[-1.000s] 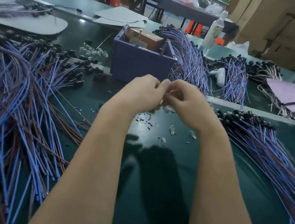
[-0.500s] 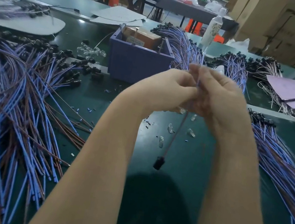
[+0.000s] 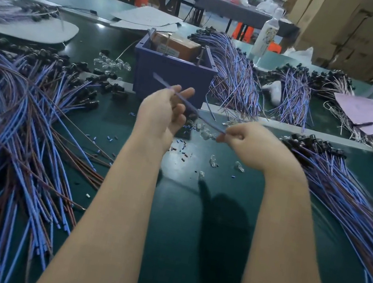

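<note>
- A heap of blue and brown wires [image 3: 7, 134] lies left of my left hand, another heap [image 3: 345, 194] right of my right hand, both on the green surface [image 3: 177, 227].
- Small clear parts [image 3: 213, 161] lie just below my hands.
- My right hand [image 3: 247, 144] is curled, pinching one end of a blue wire [image 3: 200, 116].
- My left hand [image 3: 162, 114] is raised, fingers half straightened. The wire crosses its fingertips, but blur hides any grip.
- The purple bin [image 3: 172, 76] stands just beyond.

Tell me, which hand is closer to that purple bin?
Left. The left hand is just before the purple bin; the right hand, pinching the blue wire, is farther back toward the person and rightward.
</note>
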The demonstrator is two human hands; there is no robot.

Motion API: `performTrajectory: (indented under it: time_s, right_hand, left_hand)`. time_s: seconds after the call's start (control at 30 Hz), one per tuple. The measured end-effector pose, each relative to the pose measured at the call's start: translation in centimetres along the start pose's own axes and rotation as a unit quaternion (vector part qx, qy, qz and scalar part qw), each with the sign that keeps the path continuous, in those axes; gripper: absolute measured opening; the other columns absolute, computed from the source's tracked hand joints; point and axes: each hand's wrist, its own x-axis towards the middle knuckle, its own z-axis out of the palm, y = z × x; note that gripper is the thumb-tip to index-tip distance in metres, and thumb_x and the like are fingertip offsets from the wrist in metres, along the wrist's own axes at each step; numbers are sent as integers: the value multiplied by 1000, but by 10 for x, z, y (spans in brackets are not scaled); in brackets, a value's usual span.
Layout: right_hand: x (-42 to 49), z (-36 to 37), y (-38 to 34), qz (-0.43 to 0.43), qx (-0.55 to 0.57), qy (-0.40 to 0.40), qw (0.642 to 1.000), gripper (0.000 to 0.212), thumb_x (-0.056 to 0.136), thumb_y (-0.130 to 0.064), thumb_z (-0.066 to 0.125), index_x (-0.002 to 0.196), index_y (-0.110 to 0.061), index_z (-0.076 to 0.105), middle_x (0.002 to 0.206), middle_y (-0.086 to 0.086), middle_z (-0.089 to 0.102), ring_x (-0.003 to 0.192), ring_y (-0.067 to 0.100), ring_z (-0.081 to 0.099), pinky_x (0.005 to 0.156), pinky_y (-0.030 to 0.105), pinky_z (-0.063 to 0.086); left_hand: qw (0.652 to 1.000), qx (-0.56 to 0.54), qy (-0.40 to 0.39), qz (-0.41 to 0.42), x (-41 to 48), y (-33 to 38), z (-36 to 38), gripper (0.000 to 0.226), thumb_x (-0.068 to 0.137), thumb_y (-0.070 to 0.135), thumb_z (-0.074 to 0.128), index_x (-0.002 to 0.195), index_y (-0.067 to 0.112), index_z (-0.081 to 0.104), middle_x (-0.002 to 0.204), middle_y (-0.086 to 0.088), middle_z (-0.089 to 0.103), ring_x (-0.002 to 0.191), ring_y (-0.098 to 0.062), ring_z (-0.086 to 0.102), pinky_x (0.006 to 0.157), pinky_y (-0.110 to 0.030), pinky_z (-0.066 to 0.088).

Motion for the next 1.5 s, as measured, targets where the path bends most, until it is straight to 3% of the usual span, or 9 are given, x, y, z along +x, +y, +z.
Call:
performTrajectory:
  time_s: [0.2,0.3,0.6,0.8,0.9,1.03,1.1,1.27,1.5]
  right_hand:
    - [18,36,-2,72,24,54,996,26,96,-20,47,111,-10,65,98,9,65,101,29,58,95,37,44]
    - [19,54,-21,-24,122,138,983,27,97,-23,48,113,-9,64,109,10,67,104,26,59,88,30,41]
    - [18,68,-17,-101,156,164,969,21,97,-18,51,98,-8,69,68,-8,47,73,14,42,62,20,25]
    - [18,67,2,-54,156,161,973,22,96,-18,50,92,-10,69,55,-10,41,53,6,38,51,14,30]
    - [19,68,0,-24,193,198,961,24,98,-20,46,93,-11,68,67,-1,58,61,11,49,53,18,35]
    - [21,72,-7,-29,200,225,953,28,100,-18,41,97,-4,66,88,13,66,82,25,55,66,31,34]
    - [22,72,-7,-38,195,228,953,28,99,-15,41,99,-1,65,89,14,65,83,27,55,66,31,31]
    - [21,73,-13,-56,246,191,949,21,97,-15,47,102,-7,66,88,7,68,80,16,55,67,23,35]
    - [19,74,-6,-24,250,118,961,7,94,-21,53,91,-18,58,82,3,68,85,21,63,71,25,44]
  left_hand:
    - [997,41,35,55,7,-18,-7,26,103,17,38,83,14,56,77,3,67,50,2,54,52,-12,47]
    - [997,50,6,58,7,-27,-5,28,103,14,37,82,12,55,66,4,69,48,3,56,53,-11,49]
    - [984,97,86,119,13,-33,-14,29,102,18,41,79,11,58,61,6,70,41,2,48,49,-12,45]
    - [966,60,193,161,26,-19,-31,29,102,16,36,77,13,51,56,7,68,37,2,46,44,-13,41]
    - [961,103,198,166,25,-21,-31,15,99,11,44,100,8,58,83,2,67,54,0,57,56,-18,49]
    - [897,359,146,214,16,-35,-19,45,91,13,56,135,11,48,136,-7,38,81,-3,56,90,-18,42]
    - [864,419,92,263,11,-37,-14,25,92,20,58,114,9,64,120,-6,54,92,-15,60,91,-23,44]
    - [895,407,-36,178,9,-46,-9,14,94,13,56,95,8,68,89,-6,67,89,-20,62,93,-38,50]
    - [959,123,169,193,20,-32,-21,16,96,16,54,80,16,57,67,7,59,49,4,52,55,-12,43]
